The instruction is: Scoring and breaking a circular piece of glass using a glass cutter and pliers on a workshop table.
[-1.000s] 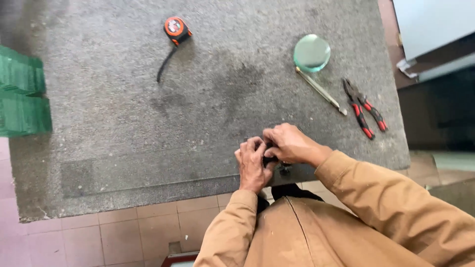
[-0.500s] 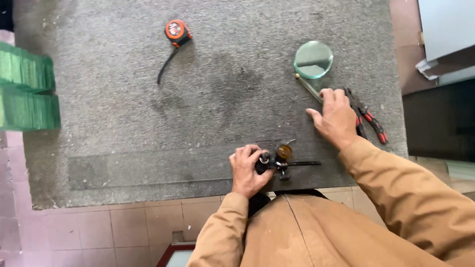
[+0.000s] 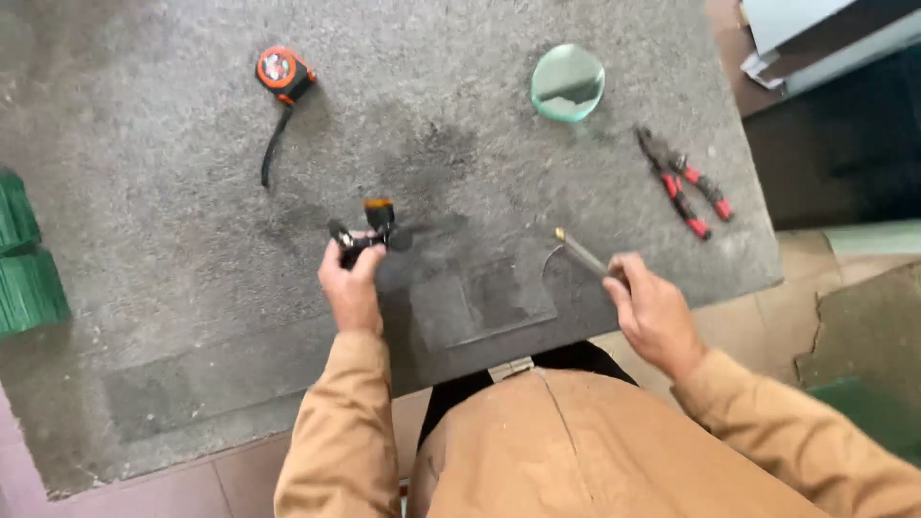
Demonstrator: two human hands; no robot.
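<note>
1 tape measure [image 3: 284, 72] | 1 glass disc [image 3: 568, 82] | 1 pliers [image 3: 683, 182] | 2 hands [image 3: 351, 284]

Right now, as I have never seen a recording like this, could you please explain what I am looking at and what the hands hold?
There is no machine here: a person in a tan jacket works with bare hands, and the single picture comes from a camera worn on their head, looking down. The left hand grips a small black tool with an orange knob. The right hand holds a thin metal rod-like tool by one end. They work over a grey felt-covered table, where flat clear glass panes lie near the front edge. Farther back lie an orange tape measure, a round greenish glass disc and red-handled pliers. Green stacks sit at the left edge.
</note>
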